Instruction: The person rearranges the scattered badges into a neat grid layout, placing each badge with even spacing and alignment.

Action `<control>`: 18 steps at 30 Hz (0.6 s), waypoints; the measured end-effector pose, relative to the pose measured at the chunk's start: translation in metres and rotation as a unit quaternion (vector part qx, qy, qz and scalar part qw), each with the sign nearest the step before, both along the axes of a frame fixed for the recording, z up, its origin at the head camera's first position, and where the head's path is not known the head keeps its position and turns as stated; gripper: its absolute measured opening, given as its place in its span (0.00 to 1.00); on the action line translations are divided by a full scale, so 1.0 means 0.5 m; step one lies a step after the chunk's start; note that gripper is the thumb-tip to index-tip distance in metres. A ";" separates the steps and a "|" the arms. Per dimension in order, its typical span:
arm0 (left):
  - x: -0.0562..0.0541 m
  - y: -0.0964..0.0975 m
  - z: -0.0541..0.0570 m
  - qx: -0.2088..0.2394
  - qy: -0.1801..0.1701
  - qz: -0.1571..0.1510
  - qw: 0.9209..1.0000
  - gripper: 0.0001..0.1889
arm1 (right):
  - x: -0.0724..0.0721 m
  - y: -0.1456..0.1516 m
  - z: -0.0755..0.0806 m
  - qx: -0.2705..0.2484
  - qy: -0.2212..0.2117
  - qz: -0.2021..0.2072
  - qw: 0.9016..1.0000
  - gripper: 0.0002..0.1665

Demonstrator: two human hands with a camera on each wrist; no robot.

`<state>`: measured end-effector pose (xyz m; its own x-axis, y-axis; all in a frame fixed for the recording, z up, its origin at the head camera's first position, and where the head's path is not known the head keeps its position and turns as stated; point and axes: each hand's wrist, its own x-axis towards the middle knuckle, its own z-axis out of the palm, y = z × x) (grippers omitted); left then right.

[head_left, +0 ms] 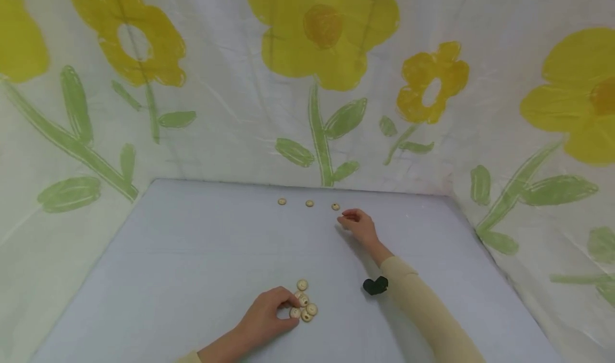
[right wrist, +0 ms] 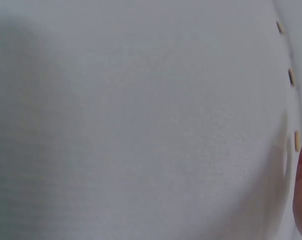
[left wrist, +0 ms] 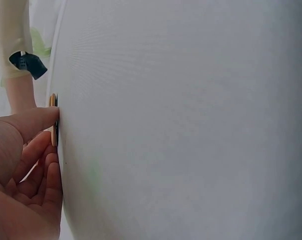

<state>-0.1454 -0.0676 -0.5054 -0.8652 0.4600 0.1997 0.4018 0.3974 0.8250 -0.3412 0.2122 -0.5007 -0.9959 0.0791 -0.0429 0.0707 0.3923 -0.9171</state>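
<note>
In the head view my left hand [head_left: 266,312] is at a small pile of round pale wooden discs [head_left: 311,309] near the front of the table. Its thumb and forefinger pinch a wooden disc [head_left: 295,313] at the pile's left side; the left wrist view shows the disc's edge [left wrist: 54,140] by the fingers. Farther off, my right hand [head_left: 360,226] hovers with loosely bent fingers and nothing visible in them. Just beyond its fingertips lies a wooden disc [head_left: 335,206], the rightmost of three in a row. Several discs bear dark marks; those in the pile partly overlap.
The row continues leftward with a middle disc [head_left: 309,203] and a left disc [head_left: 282,201], close to the far edge of the white table [head_left: 216,235]. Behind and beside the table hangs a flower-painted curtain [head_left: 221,139]. A dark object [head_left: 376,285] sits at the right sleeve.
</note>
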 end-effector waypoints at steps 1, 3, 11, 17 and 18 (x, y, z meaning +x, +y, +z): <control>0.000 0.000 0.001 0.001 0.001 0.000 1.000 0.12 | 0.003 -0.002 0.001 0.001 0.003 0.003 1.000 0.19; 0.000 0.000 0.003 0.001 -0.001 0.001 1.000 0.12 | 0.008 -0.006 0.004 0.004 0.009 0.009 1.000 0.18; -0.001 0.002 0.013 -0.007 -0.020 0.003 1.000 0.12 | 0.039 -0.017 0.007 -0.012 0.017 0.055 0.998 0.16; -0.001 0.002 0.015 -0.009 -0.025 0.002 1.000 0.12 | 0.072 -0.032 0.022 -0.012 0.016 0.068 0.998 0.14; -0.001 0.002 0.014 -0.009 -0.025 0.002 1.000 0.12 | 0.076 -0.034 0.022 -0.011 0.018 0.071 0.997 0.14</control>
